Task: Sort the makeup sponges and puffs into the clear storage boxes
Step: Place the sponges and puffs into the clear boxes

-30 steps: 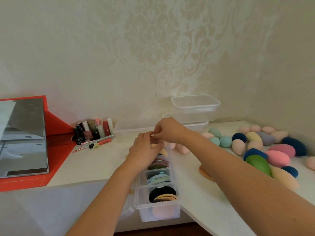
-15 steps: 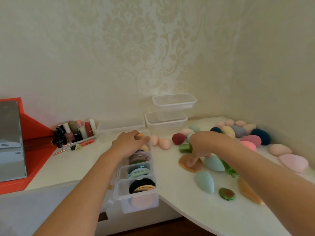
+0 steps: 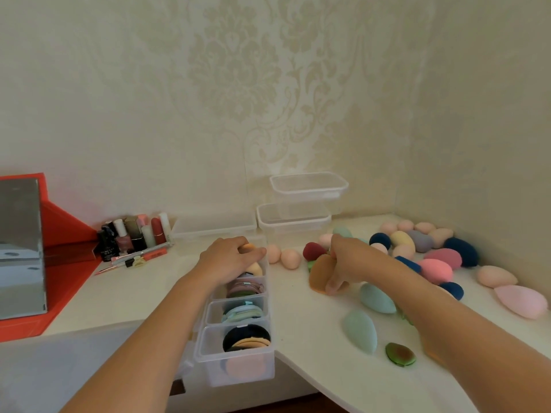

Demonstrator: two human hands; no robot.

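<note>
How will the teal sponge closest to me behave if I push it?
The teal sponge probably rolls in a curve, since it is egg-shaped with one narrow end. It looks like soft foam, so likely light and squashy. Its matte surface should grip the table.

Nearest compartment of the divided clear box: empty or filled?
Filled: black and tan round puffs stand on edge inside the divided box, nearest compartment.

A mirror (image 3: 19, 248) leans in a red stand (image 3: 68, 231) at the left. Just beside it stand small bottles (image 3: 134, 234) (nail polish, lipstick), a yellow hair clip (image 3: 137, 261) before them on the white counter (image 3: 143, 290)
</note>
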